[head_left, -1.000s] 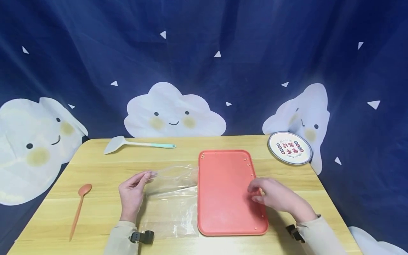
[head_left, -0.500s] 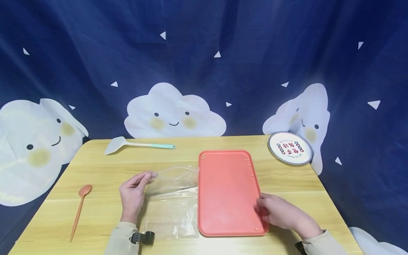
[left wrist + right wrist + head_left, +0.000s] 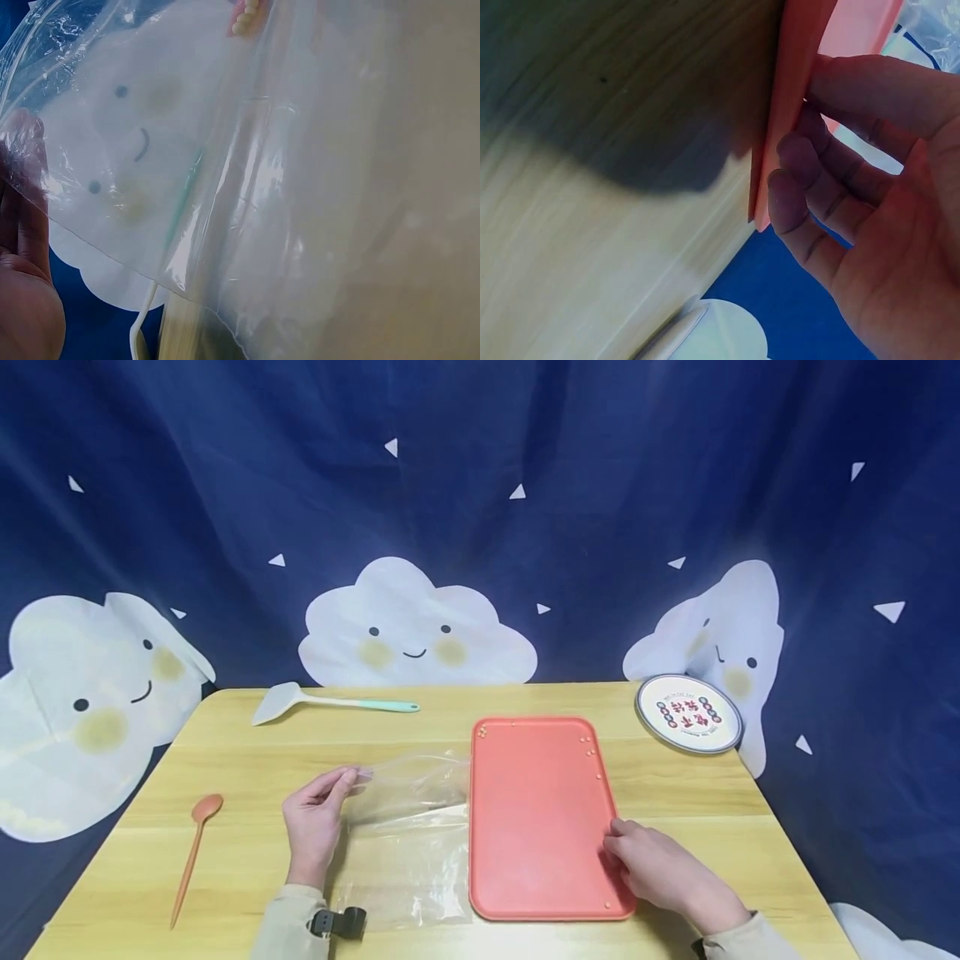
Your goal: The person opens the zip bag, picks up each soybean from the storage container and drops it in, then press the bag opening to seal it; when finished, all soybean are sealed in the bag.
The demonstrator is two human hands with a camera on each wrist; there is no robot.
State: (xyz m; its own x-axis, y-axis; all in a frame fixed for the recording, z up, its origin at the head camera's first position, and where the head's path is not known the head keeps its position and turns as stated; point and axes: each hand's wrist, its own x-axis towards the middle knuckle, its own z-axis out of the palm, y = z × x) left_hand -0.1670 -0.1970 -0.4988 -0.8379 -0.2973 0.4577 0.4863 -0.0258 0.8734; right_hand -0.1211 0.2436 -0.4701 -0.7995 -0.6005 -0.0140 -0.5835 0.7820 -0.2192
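A clear plastic zip bag lies on the table, its upper left corner pinched between my left thumb and fingers. In the left wrist view the see-through bag fills most of the frame, partly covering the left hand. Touching or close to the bag's right side is a pink-red rectangular tray. Several small round pale-yellow pieces like soybeans lie along its edges. My right hand grips the tray's right rim; the right wrist view shows thumb and curled fingertips at the tray's edge.
A white spatula with a mint handle lies at the back left. To the left is an orange-brown spoon. An oval plate with red lettering sits at the back right corner. A dark blue curtain hangs behind the table.
From over the tray's right part, my right hand has come down to its right rim and now holds it there. The left hand keeps its pinch on the bag. The view has shifted slightly.
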